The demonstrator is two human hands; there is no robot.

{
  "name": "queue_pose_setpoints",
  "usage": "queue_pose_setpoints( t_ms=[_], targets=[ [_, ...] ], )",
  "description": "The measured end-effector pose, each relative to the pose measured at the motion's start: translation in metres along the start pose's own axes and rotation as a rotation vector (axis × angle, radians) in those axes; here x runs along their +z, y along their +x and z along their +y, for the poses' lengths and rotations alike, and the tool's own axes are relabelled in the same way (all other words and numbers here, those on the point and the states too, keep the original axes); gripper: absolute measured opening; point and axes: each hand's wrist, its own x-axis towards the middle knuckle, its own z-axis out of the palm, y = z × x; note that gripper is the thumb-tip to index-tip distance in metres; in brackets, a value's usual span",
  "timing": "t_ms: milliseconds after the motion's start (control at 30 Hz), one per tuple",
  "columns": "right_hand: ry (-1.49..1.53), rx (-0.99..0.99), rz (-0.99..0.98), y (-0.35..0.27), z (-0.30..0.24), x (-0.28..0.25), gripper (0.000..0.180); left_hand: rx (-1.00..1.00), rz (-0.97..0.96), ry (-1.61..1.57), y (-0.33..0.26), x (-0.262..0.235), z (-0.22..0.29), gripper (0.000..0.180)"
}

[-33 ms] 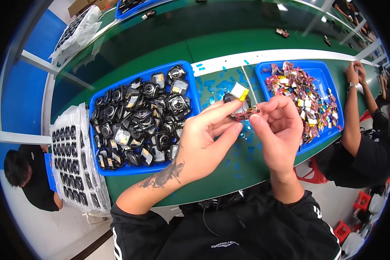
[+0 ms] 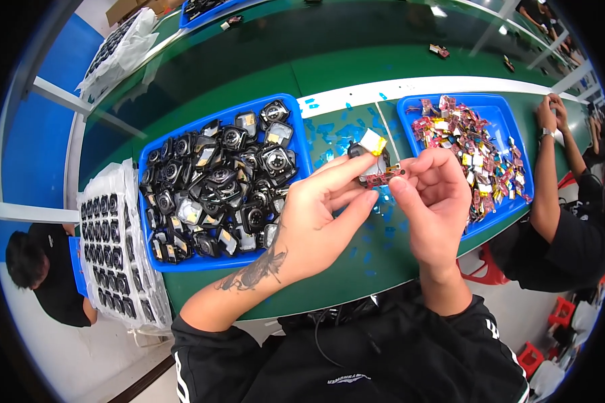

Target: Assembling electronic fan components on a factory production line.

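Observation:
Between my hands is a small dark smartwatch case point(image 2: 358, 153), partly hidden by the fingers of my left hand point(image 2: 319, 218), which grip it. A white and yellow battery point(image 2: 372, 142) stands up at the case's top side. Along the near side lies a narrow reddish circuit board point(image 2: 380, 178). My right hand point(image 2: 433, 201) is closed, thumb and forefinger pinching the board's right end. Whether the board is still joined to the case cannot be made out.
On the left, a blue tray point(image 2: 302, 144) is heaped with black watch cases. A second blue tray point(image 2: 494, 111) on the right holds red boards and batteries. Blue film scraps point(image 2: 326, 131) litter the green table point(image 2: 346, 285). White moulded trays point(image 2: 124, 258) stand far left. Co-workers sit at both sides.

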Motion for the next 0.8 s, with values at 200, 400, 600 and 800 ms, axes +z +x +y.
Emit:
queue_pose_setpoints(
  t_ms=[200, 400, 600, 800],
  targets=[
    [-0.006, -0.048, 0.024, 0.0, 0.01, 0.005, 0.024, -0.012, 0.03, -0.103, -0.001, 0.0, -0.007, 0.037],
    [-0.02, -0.109, 0.121, -0.002, 0.016, 0.014, 0.025, -0.003, 0.072, -0.165, -0.003, 0.005, -0.01, 0.041],
    [-0.18, -0.113, 0.061, 0.0, 0.016, 0.013, 0.028, 0.052, 0.138, -0.14, 0.001, 0.006, -0.011, 0.038],
    [-0.223, -0.039, -0.004, 0.007, 0.015, 0.009, 0.033, -0.005, 0.155, -0.22, 0.002, 0.006, -0.006, 0.047]
  ],
)
